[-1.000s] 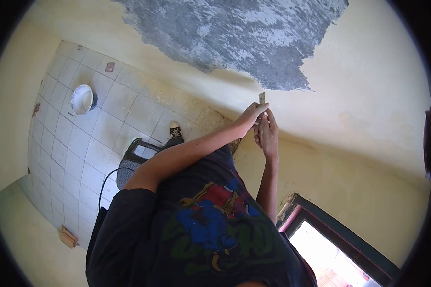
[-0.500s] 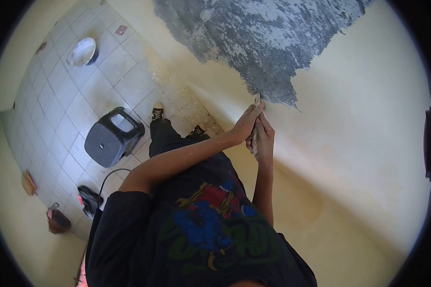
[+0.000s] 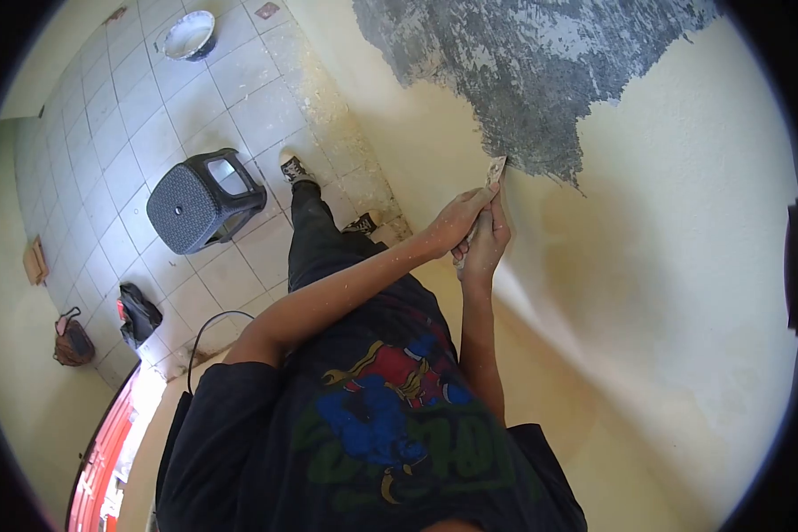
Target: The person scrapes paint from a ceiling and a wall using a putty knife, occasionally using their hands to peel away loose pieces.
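Both hands are together in front of the wall on a putty-smeared scraper (image 3: 496, 169). My left hand (image 3: 457, 219) has its fingers closed on the scraper near the blade. Just below and to the right, my right hand (image 3: 488, 241) wraps round the handle, most of which the fingers hide. The blade lies at the lower left edge of a rough grey patch (image 3: 536, 115) on the cream wall (image 3: 647, 222). Whether the blade presses on the surface cannot be made out.
A dark plastic stool (image 3: 182, 206) stands on the tiled floor (image 3: 239, 102) at the left. Behind it is a whitish basin (image 3: 190, 37). A black bag (image 3: 138, 315), a brown bag (image 3: 73, 344) and a brown block (image 3: 35, 262) lie at the far left. Debris lines the wall's foot.
The view has shifted, so the stool and basin appear higher and the patch further right. The scraper leans more to the right, and its handle is more covered by my hands.
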Demonstrator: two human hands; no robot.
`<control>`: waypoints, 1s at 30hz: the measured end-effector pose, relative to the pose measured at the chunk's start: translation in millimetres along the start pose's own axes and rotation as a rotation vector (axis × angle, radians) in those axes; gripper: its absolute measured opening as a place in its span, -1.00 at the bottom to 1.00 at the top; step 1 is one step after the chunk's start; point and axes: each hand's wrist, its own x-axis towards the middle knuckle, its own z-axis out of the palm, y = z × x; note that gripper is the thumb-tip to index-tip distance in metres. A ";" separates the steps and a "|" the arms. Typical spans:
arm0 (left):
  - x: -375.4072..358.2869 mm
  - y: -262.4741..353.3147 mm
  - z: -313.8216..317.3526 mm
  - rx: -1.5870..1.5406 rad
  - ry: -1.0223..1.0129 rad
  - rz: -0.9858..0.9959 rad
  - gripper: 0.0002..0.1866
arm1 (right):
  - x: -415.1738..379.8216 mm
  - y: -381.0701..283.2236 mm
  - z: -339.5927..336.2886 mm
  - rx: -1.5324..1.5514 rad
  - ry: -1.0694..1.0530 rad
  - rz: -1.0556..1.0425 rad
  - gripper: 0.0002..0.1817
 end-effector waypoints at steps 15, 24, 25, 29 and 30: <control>35.3 -39.9 -9.8 0.754 0.365 0.810 -0.62 | 18.8 5.0 13.6 -0.186 0.043 -0.109 -0.61; 38.0 -26.6 -30.8 0.495 0.231 0.647 -0.60 | 23.7 16.7 29.1 0.103 0.026 -0.030 -0.60; 41.0 -22.8 -35.4 0.513 0.197 0.661 -0.60 | 23.9 15.6 32.8 0.146 0.029 -0.017 -0.60; 55.2 -22.9 -53.3 0.343 0.204 0.530 -0.62 | 43.9 24.8 49.2 -0.110 0.000 -0.372 -0.61; 63.4 -18.5 -62.9 0.552 0.339 0.817 -0.65 | 57.3 35.1 47.1 -0.215 -0.016 -0.443 -0.61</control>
